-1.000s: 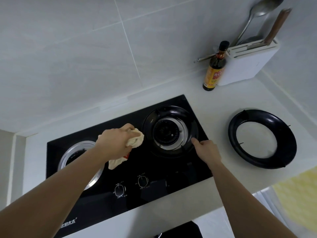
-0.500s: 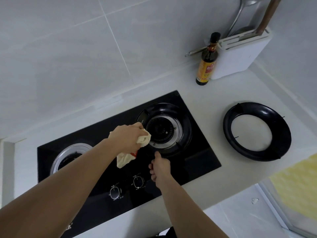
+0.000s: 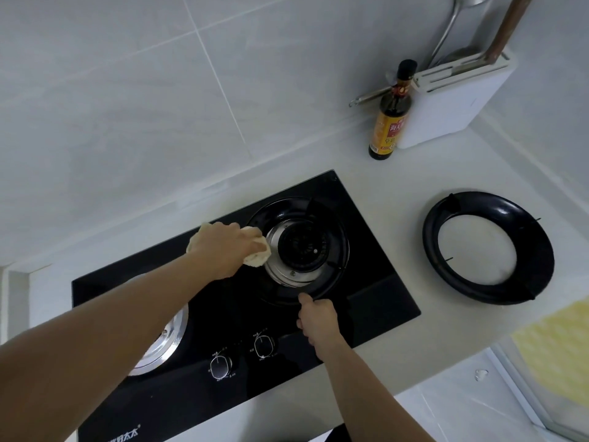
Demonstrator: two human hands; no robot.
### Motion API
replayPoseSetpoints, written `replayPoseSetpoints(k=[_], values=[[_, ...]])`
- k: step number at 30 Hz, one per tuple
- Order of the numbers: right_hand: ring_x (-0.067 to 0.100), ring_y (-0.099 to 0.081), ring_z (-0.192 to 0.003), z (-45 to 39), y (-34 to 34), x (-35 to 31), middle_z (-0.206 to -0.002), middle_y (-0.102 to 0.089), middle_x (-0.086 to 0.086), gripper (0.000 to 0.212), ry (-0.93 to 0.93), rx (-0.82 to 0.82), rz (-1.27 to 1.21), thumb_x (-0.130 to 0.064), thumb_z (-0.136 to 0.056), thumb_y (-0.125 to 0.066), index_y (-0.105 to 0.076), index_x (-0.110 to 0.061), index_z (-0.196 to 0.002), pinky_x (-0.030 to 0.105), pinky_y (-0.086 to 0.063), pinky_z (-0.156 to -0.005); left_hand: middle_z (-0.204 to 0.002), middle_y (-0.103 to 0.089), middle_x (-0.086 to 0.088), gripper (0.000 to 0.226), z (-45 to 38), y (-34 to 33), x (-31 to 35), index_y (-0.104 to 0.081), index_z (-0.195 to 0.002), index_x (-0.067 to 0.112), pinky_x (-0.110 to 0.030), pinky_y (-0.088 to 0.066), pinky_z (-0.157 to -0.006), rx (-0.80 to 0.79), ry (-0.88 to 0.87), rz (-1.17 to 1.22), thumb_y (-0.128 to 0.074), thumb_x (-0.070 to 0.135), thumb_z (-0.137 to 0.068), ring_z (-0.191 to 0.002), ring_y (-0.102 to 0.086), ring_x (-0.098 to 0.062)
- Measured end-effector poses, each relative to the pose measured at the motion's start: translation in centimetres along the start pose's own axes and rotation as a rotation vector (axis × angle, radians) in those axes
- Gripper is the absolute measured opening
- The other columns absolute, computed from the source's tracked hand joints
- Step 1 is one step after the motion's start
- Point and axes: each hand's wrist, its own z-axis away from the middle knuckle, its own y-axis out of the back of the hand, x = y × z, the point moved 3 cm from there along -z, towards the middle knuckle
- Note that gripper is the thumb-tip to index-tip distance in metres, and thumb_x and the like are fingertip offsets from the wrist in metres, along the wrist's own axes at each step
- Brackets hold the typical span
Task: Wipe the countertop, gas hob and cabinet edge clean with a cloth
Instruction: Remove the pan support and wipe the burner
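The hob step is in hand: the person's left hand (image 3: pixel 223 247) holds a bunched, pale yellowish cloth (image 3: pixel 256 250) against the left side of the right burner (image 3: pixel 302 247), on the black glass gas hob (image 3: pixel 376 282). The fingers curl round the cloth, most of which is hidden under the palm, with a soft, crumpled lump poking out toward the steel burner ring. The right hand (image 3: pixel 318 317) sits at the near edge of the burner's black pan support, thumb up against the rim and fingers curled; I judge it is steadying the ring, though whether it truly grips it I cannot tell. Next, I'd say, the cloth needs working round the ring's curve with firm pressure. A second pan support (image 3: pixel 487 247) lies apart on the pale countertop (image 3: pixel 398 193), beside a sauce bottle (image 3: pixel 390 116).
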Motion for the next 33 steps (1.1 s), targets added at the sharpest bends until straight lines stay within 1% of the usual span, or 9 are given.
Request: replayPoseSetpoints(k=[3,7,11,13,17,19,26,30,33], values=[[0.018,-0.041,-0.046,0.0,-0.4,0.0,-0.044,-0.041,-0.005,0.049,-0.005,0.014,-0.036,-0.034,-0.094,-0.059,-0.040,-0.019,-0.052,0.032,-0.030,-0.048,-0.145,-0.042,0.016,0.062,0.9,-0.3,1.6,-0.040,-0.141,0.050,-0.038,-0.047,-0.072,0.018,0.062,0.135,-0.059,0.019,-0.092,-0.108,-0.062,-0.023],[0.021,-0.045,-0.051,0.4,0.0,0.2,-0.047,-0.044,-0.004,0.046,0.002,0.050,-0.049,-0.037,-0.091,-0.060,-0.043,-0.018,-0.052,0.038,-0.037,-0.056,-0.150,-0.035,0.025,0.063,2.7,-2.2,3.3,-0.040,-0.146,0.056,-0.035,-0.054,-0.083,-0.126,-0.081,0.421,-0.060,0.034,-0.091,-0.108,-0.063,-0.015],[0.023,-0.047,-0.055,0.5,0.5,0.0,-0.050,-0.046,-0.002,0.042,0.024,0.046,-0.004,-0.047,-0.080,-0.059,-0.044,-0.021,-0.050,0.040,-0.040,-0.061,-0.152,-0.035,0.019,0.067,2.1,-1.8,0.3,-0.036,-0.145,0.053,-0.040,-0.057,-0.075,0.038,0.073,0.263,-0.062,0.027,-0.089,-0.106,-0.063,-0.019],[0.024,-0.051,-0.056,0.8,1.0,-0.4,-0.054,-0.049,0.000,0.042,0.034,0.050,0.045,-0.051,-0.078,-0.057,-0.046,-0.020,-0.051,0.042,-0.043,-0.059,-0.153,-0.034,0.017,0.064,2.2,-1.8,0.7,-0.037,-0.147,0.050,-0.037,-0.056,-0.076,0.029,0.070,0.280,-0.061,0.030,-0.091,-0.106,-0.063,-0.020],[0.026,-0.064,-0.074,1.0,4.0,-1.1,-0.077,-0.066,0.005,0.045,0.059,0.080,0.294,-0.049,-0.094,-0.056,-0.064,-0.008,-0.076,0.038,-0.048,-0.070,-0.149,-0.037,0.027,0.061,3.9,-1.3,4.7,-0.044,-0.144,0.058,-0.035,-0.055,-0.087,-0.154,-0.143,0.460,-0.059,0.033,-0.090,-0.110,-0.062,-0.012],[0.029,-0.065,-0.081,0.5,6.4,-1.7,-0.087,-0.068,0.009,0.051,0.105,0.133,0.473,-0.055,-0.093,-0.053,-0.067,-0.005,-0.089,0.036,-0.048,-0.071,-0.147,-0.039,0.028,0.058,4.4,-0.5,5.5,-0.046,-0.141,0.058,-0.037,-0.056,-0.086,-0.152,-0.189,0.467,-0.058,0.035,-0.089,-0.105,-0.063,-0.010],[0.025,-0.056,-0.054,-0.9,12.7,-7.3,-0.055,-0.052,0.003,0.057,0.349,0.271,0.667,-0.049,-0.098,-0.058,-0.044,-0.013,-0.055,0.033,-0.039,-0.052,-0.143,-0.036,0.033,0.061,5.8,1.7,2.0,-0.043,-0.141,0.061,-0.028,-0.053,-0.080,0.062,-0.041,0.527,-0.062,0.039,-0.087,-0.099,-0.062,-0.003],[0.025,-0.058,-0.065,1.8,11.8,-9.3,-0.065,-0.057,-0.001,0.057,0.496,0.452,0.877,-0.062,-0.100,-0.043,-0.056,-0.017,-0.067,0.031,-0.042,-0.059,-0.151,-0.033,0.027,0.061,4.4,1.8,0.1,-0.043,-0.144,0.057,-0.032,-0.055,-0.072,0.130,0.065,0.410,-0.060,0.036,-0.089,-0.097,-0.065,-0.013],[0.018,-0.059,-0.084,5.3,5.9,-8.7,-0.084,-0.060,-0.007,0.035,0.947,0.414,0.966,-0.051,-0.100,-0.045,-0.063,-0.024,-0.087,0.033,-0.049,-0.066,-0.149,-0.035,0.024,0.057,2.6,2.1,0.1,-0.045,-0.141,0.054,-0.032,-0.053,-0.064,0.100,0.023,0.297,-0.056,0.030,-0.090,-0.094,-0.064,-0.015]])
